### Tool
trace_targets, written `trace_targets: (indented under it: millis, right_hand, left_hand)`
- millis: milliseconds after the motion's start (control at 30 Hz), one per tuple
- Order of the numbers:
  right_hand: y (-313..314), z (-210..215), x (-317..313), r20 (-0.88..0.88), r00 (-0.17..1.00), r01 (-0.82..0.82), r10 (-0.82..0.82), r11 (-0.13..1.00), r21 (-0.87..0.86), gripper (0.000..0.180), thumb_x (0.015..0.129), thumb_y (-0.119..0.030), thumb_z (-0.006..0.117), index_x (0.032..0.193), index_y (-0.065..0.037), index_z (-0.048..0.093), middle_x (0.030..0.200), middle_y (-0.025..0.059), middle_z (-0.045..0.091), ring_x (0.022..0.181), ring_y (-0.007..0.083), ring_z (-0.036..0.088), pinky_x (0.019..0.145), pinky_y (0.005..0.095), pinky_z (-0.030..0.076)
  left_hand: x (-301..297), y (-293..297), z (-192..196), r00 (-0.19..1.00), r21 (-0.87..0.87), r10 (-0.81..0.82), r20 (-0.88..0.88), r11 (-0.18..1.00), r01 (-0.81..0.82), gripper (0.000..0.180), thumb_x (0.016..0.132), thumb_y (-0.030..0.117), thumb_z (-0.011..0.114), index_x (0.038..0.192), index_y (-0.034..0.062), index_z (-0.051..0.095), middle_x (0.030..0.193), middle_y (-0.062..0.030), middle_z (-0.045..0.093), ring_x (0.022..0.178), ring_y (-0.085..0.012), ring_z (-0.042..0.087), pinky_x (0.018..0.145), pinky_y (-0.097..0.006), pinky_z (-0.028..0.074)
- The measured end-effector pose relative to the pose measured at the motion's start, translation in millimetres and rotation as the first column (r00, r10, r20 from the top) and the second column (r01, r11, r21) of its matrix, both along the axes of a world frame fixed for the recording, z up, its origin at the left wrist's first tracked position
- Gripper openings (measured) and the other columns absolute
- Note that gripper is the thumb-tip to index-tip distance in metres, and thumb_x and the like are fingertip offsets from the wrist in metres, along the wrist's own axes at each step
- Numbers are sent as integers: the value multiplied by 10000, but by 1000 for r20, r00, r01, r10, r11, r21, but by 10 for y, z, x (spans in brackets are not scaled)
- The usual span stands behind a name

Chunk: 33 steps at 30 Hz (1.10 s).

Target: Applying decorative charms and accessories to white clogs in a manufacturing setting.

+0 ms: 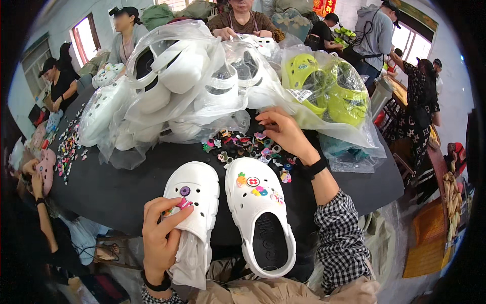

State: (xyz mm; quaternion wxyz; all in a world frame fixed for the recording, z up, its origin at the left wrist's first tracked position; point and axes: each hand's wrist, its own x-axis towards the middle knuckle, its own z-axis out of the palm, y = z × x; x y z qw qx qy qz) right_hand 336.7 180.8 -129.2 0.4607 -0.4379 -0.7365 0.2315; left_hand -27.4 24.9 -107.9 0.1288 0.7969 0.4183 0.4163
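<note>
My left hand (164, 228) is closed round the side of a white clog (195, 177), its fingers over the holed top by a pink star-like charm (183, 203). A purple round charm (185, 191) sits farther up that clog, and thin white paper (190, 261) fills its opening. Right of it, a second white clog (260, 202) carries several colourful charms on its top; neither hand touches it. My right hand (283, 133) hovers at the right of a heap of small loose charms (243, 147), fingers bent and apart, with nothing visible in them.
Plastic-bagged white clogs (177, 76) are piled across the far side of the black table (126, 187). Bagged lime-green clogs (347, 104) lie at the far right. More charms (71, 142) spread along the left edge. A person (245, 23) sits opposite; others work around the room.
</note>
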Motion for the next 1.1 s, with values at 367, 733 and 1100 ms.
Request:
trace_targets:
  millis: [367, 733, 1100]
  right_hand:
    - [-193, 236, 202, -399, 912, -128, -93, 861, -493, 298, 1062, -209, 567, 1240, 17, 643, 1086, 128, 730, 934, 147, 737, 809, 236, 599]
    - [-230, 318, 256, -405, 914, -149, 19, 945, -291, 226, 1071, -129, 514, 1229, -10, 624, 1094, 65, 694, 921, 128, 717, 836, 248, 593]
    - [-190, -11, 248, 529, 788, 209, -316, 945, 253, 209, 883, 25, 556, 1020, -26, 706, 1049, 202, 648, 956, 403, 671, 820, 474, 547]
  left_hand:
    - [13, 0, -37, 1000, 9, 29, 10, 1000, -29, 535, 670, -154, 586, 1103, 91, 784, 1177, -100, 658, 1106, -312, 570, 944, -390, 480]
    - [-13, -9, -85, 999, -4, 38, 26, 999, -38, 498, 682, -135, 610, 1089, 89, 788, 1176, -100, 655, 1118, -311, 567, 958, -397, 475]
    - [6, -7, -29, 1000, 9, 20, 7, 1000, -20, 500, 688, -123, 608, 1105, 92, 781, 1181, -104, 651, 1116, -316, 564, 953, -406, 474]
